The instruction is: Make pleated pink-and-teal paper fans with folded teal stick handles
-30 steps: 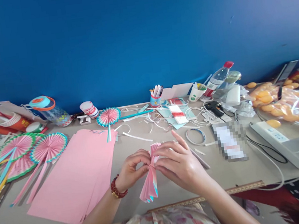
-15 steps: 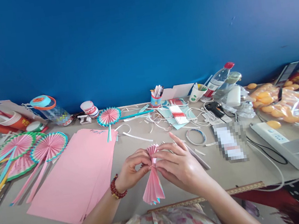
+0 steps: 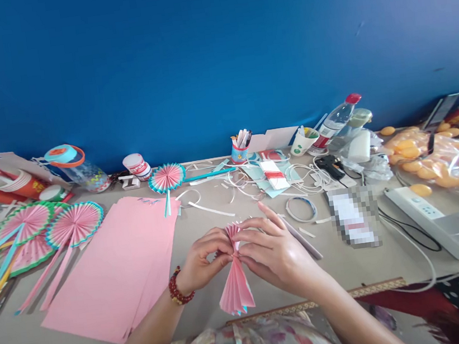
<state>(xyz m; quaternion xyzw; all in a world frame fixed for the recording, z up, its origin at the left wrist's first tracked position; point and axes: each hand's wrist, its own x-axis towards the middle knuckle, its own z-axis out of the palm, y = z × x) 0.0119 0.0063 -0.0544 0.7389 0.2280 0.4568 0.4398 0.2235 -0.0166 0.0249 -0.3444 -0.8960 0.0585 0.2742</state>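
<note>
"Pleated pink paper fan [image 3: 236, 292] with blue-tipped folds: where is it?"
"Between both hands, over the grey tabletop [image 3: 344, 272], right of the flat pink paper sheets [image 3: 110, 266]."
"And the hands?"
"Left hand [image 3: 202, 259] pinches its narrow waist between thumb and fingers; right hand [image 3: 277, 251] holds it there too, one finger raised."

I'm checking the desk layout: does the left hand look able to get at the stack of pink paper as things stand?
Probably yes: the stack of pink paper lies close by with nothing seen between, though the left hand must first release the pleated paper.
</note>
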